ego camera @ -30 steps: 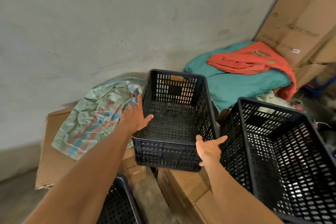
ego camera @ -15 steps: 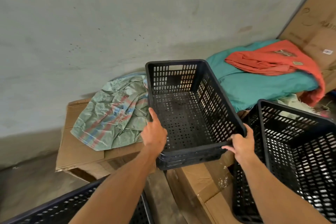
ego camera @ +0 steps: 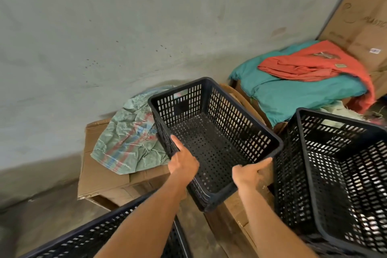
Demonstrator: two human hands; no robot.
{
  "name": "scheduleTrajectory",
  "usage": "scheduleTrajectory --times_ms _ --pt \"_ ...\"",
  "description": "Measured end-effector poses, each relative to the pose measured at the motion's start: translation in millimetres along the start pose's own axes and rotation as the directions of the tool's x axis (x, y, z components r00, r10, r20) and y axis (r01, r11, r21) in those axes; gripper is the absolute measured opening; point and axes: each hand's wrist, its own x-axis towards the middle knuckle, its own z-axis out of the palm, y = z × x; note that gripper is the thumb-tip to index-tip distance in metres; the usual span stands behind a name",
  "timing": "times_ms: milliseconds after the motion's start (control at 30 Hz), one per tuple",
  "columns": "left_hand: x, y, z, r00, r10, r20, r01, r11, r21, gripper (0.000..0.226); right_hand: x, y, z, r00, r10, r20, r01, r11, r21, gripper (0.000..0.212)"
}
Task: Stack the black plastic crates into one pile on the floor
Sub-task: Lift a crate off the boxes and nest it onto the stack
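I hold a black perforated plastic crate [ego camera: 211, 142] in the air at the centre, turned at an angle with one corner toward me. My left hand [ego camera: 181, 161] grips its left rim and my right hand [ego camera: 249, 174] grips its near right rim. A second black crate [ego camera: 343, 174] stands at the right, close beside the held one. Part of a third black crate [ego camera: 100, 239] shows at the bottom left, under my left forearm.
Flattened cardboard boxes [ego camera: 100, 182] lie below the held crate, with a crumpled green woven sack [ego camera: 129, 144] on them. Teal cloth [ego camera: 297, 94] and orange cloth [ego camera: 314, 63] are piled at the back right before tall cartons [ego camera: 360, 25]. A grey wall [ego camera: 125, 27] stands behind.
Both hands closed onto the crate's rims and lifted it. It has since swung toward me and rotated, its near corner now pointing at me; the view shifted left.
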Motion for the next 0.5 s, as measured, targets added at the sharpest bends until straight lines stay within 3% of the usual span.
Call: scheduleTrajectory --times_ms 133,300,500 --pt "29 -12 -23 1.0 -0.01 0.0 0.01 1.0 0.013 0.105 -22 17 19 0.996 -0.066 -0.056 0.061 0.994 -0.092 0.115" --pt "1 -1 -10 0.999 -0.042 0.024 0.046 0.983 -0.177 0.094 11 12 -6 0.988 -0.142 -0.063 0.126 0.969 -0.215 0.109" --pt "-60 48 25 0.991 0.019 0.134 0.002 0.988 -0.153 0.101 95 -13 -82 0.976 -0.181 0.118 0.212 0.906 -0.367 0.096"
